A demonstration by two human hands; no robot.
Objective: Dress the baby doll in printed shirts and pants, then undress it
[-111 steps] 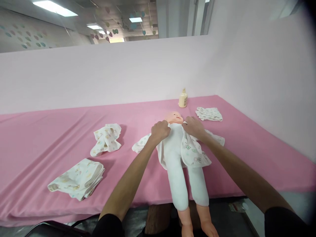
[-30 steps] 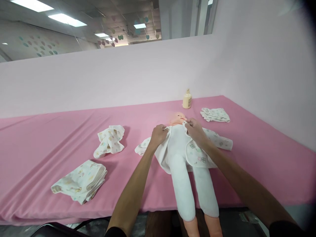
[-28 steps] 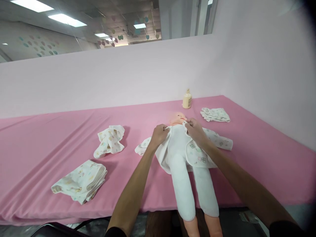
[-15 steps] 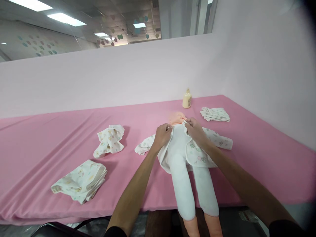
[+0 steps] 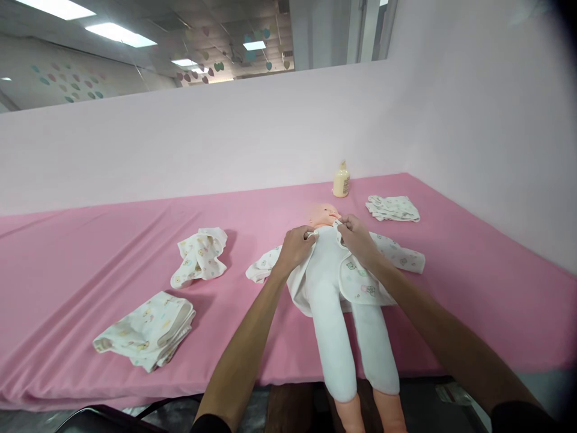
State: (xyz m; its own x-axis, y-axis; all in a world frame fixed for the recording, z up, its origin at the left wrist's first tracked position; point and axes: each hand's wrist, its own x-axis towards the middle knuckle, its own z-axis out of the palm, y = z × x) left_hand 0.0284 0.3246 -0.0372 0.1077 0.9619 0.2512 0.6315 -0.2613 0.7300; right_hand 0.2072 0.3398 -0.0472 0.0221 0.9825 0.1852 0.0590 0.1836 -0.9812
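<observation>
Printed cloth jacket (image 5: 360,281), round-cornered, open on white-fabric doll (image 5: 323,264); left hand (image 5: 295,246), right hand (image 5: 357,238) pinching opposite front edges.

Left sleeve (image 5: 211,424) and right sleeve (image 5: 514,416) are black and look plain, each ending near the elbow with a straight hem. Left forearm (image 5: 247,337) and right forearm (image 5: 444,328) are bare and slim, tapering to a bare left hand (image 5: 295,248) and right hand (image 5: 359,242). Lower body at bottom centre (image 5: 287,410): too dim to tell legs from clothing.
</observation>
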